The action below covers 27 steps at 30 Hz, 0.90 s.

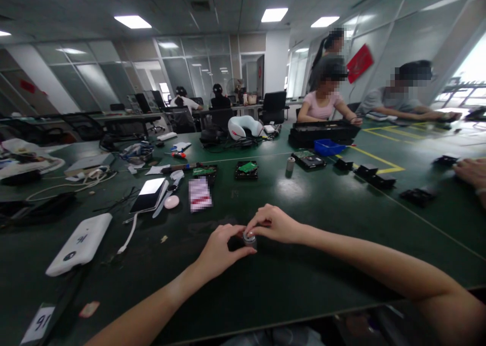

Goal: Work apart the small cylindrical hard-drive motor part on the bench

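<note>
A small grey metal cylinder (249,240) stands upright on the green table (304,295), near its front edge. My left hand (222,250) curves round it from the left, with thumb and forefinger against its sides. From above and to the right, my right hand (275,225) has its fingertips pinched at the cylinder's top; what they hold there is too small to make out. Farther back stands a similar cylinder (290,164), next to a hard drive (309,159). Another drive with a green board (246,169) lies left of it.
A white power bank (79,244), a notebook (149,194), a pink round item (171,202) and cables lie at left. Black parts (374,176) and a blue tray (328,147) are at right. A co-worker's hand (471,174) rests at the right edge.
</note>
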Tool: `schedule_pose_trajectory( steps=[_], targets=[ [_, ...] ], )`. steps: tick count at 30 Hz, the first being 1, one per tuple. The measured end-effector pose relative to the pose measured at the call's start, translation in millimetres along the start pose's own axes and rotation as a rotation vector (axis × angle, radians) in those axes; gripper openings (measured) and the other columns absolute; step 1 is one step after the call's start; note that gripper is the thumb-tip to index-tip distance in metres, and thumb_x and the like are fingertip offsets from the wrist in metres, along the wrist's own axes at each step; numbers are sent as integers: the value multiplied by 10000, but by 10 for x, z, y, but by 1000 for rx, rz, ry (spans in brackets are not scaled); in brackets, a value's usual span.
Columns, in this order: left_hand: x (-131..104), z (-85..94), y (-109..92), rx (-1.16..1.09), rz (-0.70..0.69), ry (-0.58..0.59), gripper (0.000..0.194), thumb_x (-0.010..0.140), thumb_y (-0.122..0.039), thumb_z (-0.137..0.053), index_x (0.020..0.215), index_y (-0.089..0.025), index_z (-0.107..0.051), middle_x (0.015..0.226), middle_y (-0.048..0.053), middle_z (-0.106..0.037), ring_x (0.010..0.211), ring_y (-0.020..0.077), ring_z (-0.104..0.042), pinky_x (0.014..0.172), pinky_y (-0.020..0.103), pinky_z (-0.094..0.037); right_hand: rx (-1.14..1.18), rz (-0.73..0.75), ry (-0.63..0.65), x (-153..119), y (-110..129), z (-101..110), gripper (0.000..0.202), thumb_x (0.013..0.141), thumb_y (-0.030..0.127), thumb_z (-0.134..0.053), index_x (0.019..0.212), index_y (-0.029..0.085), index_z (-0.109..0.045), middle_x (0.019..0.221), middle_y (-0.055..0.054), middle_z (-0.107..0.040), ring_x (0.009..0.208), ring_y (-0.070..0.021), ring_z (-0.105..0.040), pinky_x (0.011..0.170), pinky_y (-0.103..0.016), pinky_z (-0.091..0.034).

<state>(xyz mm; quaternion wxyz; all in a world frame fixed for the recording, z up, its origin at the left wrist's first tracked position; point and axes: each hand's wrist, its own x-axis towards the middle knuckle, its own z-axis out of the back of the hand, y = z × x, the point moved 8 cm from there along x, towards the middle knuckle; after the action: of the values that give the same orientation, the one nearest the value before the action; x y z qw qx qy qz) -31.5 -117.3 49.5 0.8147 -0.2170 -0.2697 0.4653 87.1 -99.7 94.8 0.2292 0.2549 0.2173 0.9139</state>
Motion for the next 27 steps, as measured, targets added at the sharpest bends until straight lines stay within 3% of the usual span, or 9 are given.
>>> schedule_pose_trajectory(
  steps=[6,12,14,17,19,23,27],
  targets=[
    [-1,-5,1,11,0,0,403,729,-500,-723,1054,-274,-653,924,0,-674,855,211,-588,760,316,-423,-40,26,-20,-10,20,-25,164,885,318,-604,920,220,-731,749,0,-715,653,-115,-545,723,-260,-341],
    [-6,7,-26,-21,-7,1,393,731,-456,-740,1080,-304,-641,942,-16,-681,868,204,-596,782,317,-416,26,-89,-247,3,-100,537,271,834,399,-643,913,160,-744,634,-15,-653,510,-94,-401,525,-238,-283],
    [-3,6,-36,-28,-14,2,379,732,-443,-743,1072,-308,-644,948,-19,-686,869,202,-599,789,317,-413,45,-63,-101,-13,-202,542,288,812,421,-658,898,163,-753,662,-28,-664,543,-102,-444,518,-234,-289],
    [-2,7,-39,-24,-9,6,379,727,-433,-751,1070,-312,-645,945,-22,-688,870,203,-598,788,319,-409,151,-78,176,-118,-473,328,307,803,429,-658,917,159,-749,830,-59,-718,704,-135,-569,597,-230,-365],
    [-5,13,-36,-18,3,8,389,722,-434,-754,1077,-317,-643,946,-24,-685,875,206,-596,784,320,-410,145,-129,287,-198,-688,160,324,777,448,-675,902,160,-755,806,-48,-722,660,-123,-557,582,-226,-354],
    [-4,22,-44,-12,4,13,381,732,-445,-743,1076,-314,-643,954,-21,-682,883,209,-592,775,318,-413,94,-181,343,-260,-928,15,361,773,479,-666,957,181,-754,713,-4,-675,555,-86,-431,525,-218,-289],
    [11,28,-41,-16,-4,4,388,728,-446,-746,1077,-313,-640,943,-26,-684,870,205,-596,775,319,-414,92,-219,313,-254,-960,122,480,694,518,-724,1061,209,-722,666,34,-592,549,-79,-373,515,-215,-249]
  ],
)
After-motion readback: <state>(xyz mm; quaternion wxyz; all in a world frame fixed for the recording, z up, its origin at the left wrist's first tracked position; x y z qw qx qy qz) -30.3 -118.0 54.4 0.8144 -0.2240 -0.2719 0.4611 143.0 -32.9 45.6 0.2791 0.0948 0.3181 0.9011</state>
